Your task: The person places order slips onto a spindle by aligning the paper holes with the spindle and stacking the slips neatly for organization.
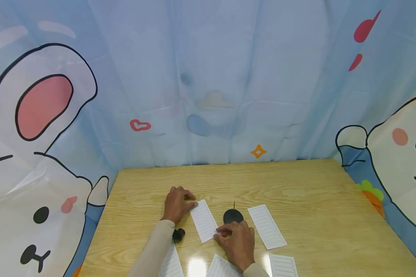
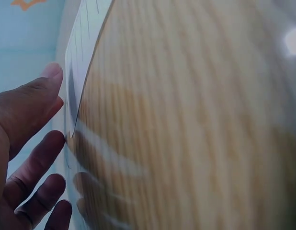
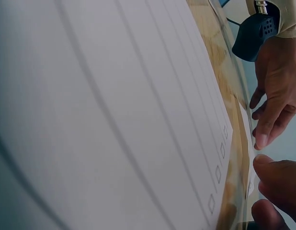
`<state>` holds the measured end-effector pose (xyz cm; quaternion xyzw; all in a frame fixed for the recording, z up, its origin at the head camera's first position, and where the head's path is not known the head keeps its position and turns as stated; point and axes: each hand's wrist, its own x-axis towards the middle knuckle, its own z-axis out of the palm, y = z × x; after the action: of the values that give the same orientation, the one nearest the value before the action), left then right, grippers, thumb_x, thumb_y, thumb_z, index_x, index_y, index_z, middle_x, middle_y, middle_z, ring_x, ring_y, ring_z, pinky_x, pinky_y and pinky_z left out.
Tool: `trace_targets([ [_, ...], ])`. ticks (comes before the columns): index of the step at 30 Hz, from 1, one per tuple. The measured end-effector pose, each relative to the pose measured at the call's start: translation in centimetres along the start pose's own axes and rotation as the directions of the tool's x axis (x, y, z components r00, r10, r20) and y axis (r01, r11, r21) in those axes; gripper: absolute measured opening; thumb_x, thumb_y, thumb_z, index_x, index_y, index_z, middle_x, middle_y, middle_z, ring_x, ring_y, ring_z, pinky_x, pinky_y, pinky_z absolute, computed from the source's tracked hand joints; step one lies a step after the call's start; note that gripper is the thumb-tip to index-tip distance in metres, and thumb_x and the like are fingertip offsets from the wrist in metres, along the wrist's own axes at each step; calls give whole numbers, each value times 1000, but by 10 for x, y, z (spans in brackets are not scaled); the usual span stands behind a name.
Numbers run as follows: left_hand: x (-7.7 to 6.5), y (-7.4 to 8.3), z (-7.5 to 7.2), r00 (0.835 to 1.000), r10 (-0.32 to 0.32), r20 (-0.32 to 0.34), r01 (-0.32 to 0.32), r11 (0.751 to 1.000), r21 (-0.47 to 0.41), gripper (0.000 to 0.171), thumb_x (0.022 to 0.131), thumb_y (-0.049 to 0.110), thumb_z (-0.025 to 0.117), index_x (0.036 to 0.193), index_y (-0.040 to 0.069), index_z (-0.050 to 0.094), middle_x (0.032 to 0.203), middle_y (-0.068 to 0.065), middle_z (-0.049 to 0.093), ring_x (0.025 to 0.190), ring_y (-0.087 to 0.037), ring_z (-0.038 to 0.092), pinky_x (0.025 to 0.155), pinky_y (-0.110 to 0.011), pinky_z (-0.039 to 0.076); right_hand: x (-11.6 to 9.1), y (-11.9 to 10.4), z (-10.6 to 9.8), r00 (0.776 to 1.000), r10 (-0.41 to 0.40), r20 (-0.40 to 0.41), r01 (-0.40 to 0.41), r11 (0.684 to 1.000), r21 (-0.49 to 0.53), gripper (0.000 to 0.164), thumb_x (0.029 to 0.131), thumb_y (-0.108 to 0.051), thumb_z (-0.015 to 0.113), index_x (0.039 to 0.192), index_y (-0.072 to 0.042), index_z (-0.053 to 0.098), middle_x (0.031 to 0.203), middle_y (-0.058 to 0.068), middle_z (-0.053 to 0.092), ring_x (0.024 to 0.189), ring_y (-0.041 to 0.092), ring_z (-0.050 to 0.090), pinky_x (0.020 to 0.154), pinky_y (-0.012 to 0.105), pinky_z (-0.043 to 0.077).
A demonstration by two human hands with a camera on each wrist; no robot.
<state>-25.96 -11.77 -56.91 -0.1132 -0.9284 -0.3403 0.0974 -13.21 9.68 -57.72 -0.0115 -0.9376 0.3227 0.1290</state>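
A white checklist slip [image 1: 203,221] with printed lines lies slanted between my two hands. My left hand [image 1: 178,203] is at its far left corner, thumb and forefinger close together there. In the left wrist view, the other fingers [image 2: 42,194] of that hand are loosely bent over the wood. My right hand [image 1: 238,242] pinches the slip's near right corner between thumb and forefinger. Just beyond the right hand stands a black round base with a thin upright spike [image 1: 233,216], partly hidden by the knuckles.
Another slip [image 1: 267,227] lies right of the spike. Along the near edge are more slips, one beside the left sleeve [image 1: 171,265], one under the right wrist [image 1: 222,268] and one farther right [image 1: 283,266]. A blue cartoon curtain [image 1: 208,77] hangs behind the wooden table [image 1: 315,200].
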Motion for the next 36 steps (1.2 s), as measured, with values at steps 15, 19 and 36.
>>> trace_targets([
  [15,0,5,0,999,-19,43,18,1000,20,14,81,22,94,79,22,80,90,-1,68,88,-19,54,87,-43,48,0,2,2,999,-39,1,39,998,-53,19,69,-33,98,80,-27,83,69,-16,66,73,6,45,75,34,31],
  [19,-1,5,-1,999,-19,51,18,1000,16,14,82,20,93,77,22,80,89,-1,67,86,-17,52,83,-40,47,0,2,2,999,-41,-2,41,997,-62,18,70,-32,98,80,-28,83,70,-16,67,73,6,45,75,33,31],
  [36,-5,5,0,993,-31,112,35,999,-32,9,91,16,85,87,16,76,92,-3,67,87,-16,53,78,-33,45,-1,1,-1,1000,21,12,-21,1000,-17,23,75,-36,95,91,-25,84,70,-16,71,76,8,53,76,35,33],
])
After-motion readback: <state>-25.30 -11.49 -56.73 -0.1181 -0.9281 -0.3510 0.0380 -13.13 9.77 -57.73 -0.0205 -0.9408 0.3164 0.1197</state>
